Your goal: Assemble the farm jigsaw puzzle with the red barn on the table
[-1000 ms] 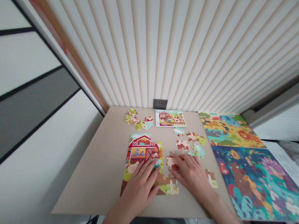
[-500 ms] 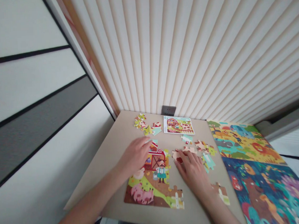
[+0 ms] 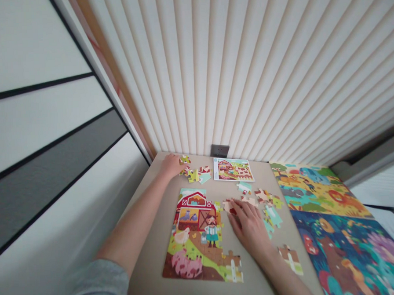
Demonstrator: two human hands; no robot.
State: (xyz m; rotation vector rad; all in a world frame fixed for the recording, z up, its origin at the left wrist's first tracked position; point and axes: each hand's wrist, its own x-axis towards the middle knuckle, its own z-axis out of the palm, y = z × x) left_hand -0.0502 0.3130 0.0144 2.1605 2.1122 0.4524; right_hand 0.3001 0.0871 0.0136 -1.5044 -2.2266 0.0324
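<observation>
My left hand (image 3: 171, 165) is at the far left of the table, with fingers and thumb apart beside a small cluster of yellow-green puzzle pieces (image 3: 185, 159). I see nothing held in it. My right hand (image 3: 249, 219) rests low on the table, thumb and fingertips closed on a cream puzzle piece with a dark red patch (image 3: 229, 206). Between the arms lies a partly assembled farm puzzle (image 3: 195, 242) with a red barn, a farmer, a hen and a pig. Its right edge is uneven, with tabs showing.
A reference picture card (image 3: 233, 169) lies by the back wall below a black socket (image 3: 220, 150). Loose light-blue pieces (image 3: 273, 216) and a brown fence piece (image 3: 291, 259) lie to the right. Two finished puzzles, a savanna one (image 3: 321, 187) and a dark forest one (image 3: 350, 249), cover the right side.
My left hand has left the top of the barn puzzle and moved away to the far-left pieces, uncovering the barn and hen. My right hand stays on the same piece. The view has shifted slightly.
</observation>
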